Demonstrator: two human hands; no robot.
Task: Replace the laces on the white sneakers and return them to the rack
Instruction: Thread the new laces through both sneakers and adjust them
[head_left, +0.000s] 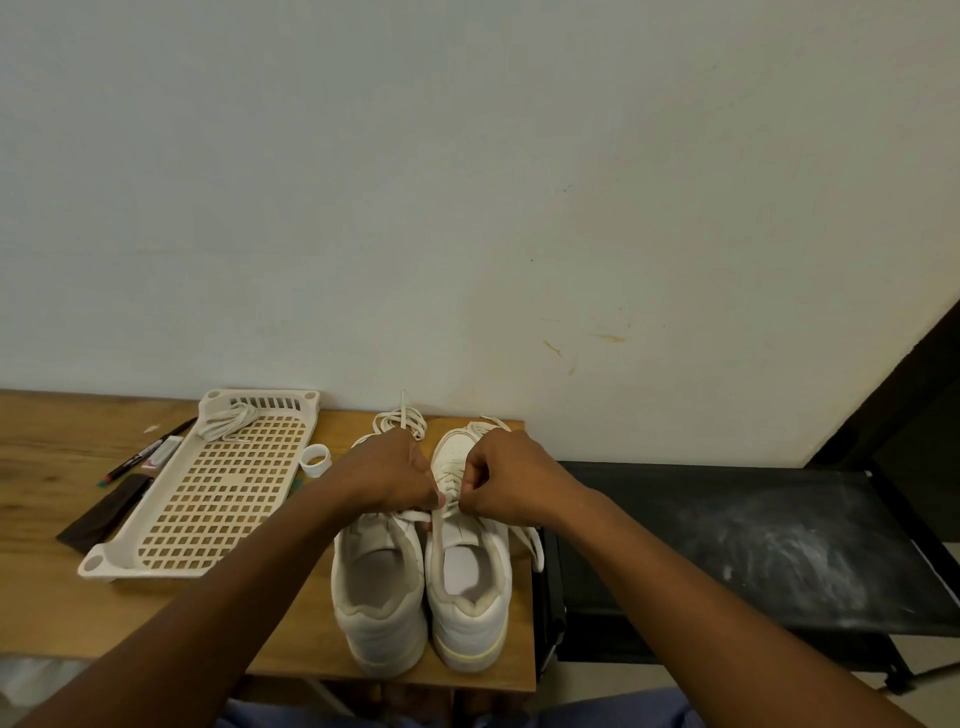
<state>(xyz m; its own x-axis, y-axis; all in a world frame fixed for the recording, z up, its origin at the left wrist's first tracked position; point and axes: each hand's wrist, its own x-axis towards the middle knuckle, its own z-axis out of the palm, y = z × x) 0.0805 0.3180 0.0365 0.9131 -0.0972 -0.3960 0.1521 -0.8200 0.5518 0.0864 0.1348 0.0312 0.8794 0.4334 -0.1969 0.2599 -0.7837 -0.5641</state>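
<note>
Two white sneakers stand side by side on the wooden table (47, 587), heels toward me: the left sneaker (379, 592) and the right sneaker (470, 587). My left hand (387, 473) and my right hand (506, 475) meet over the right sneaker's eyelets, each pinching its white lace (448, 493). A loose lace end (535, 545) trails off the right sneaker's side. A pile of white lace (402, 422) lies beyond the left sneaker's toe. Another bundled lace (228, 421) sits in the cream perforated rack tray (218, 493).
Left of the tray lie a marker (148, 449), a small white packet (163, 452) and a dark flat strip (106, 512). A white ring (316, 460) sits beside the tray. A black dusty stand (753, 540) adjoins the table on the right. A wall rises right behind.
</note>
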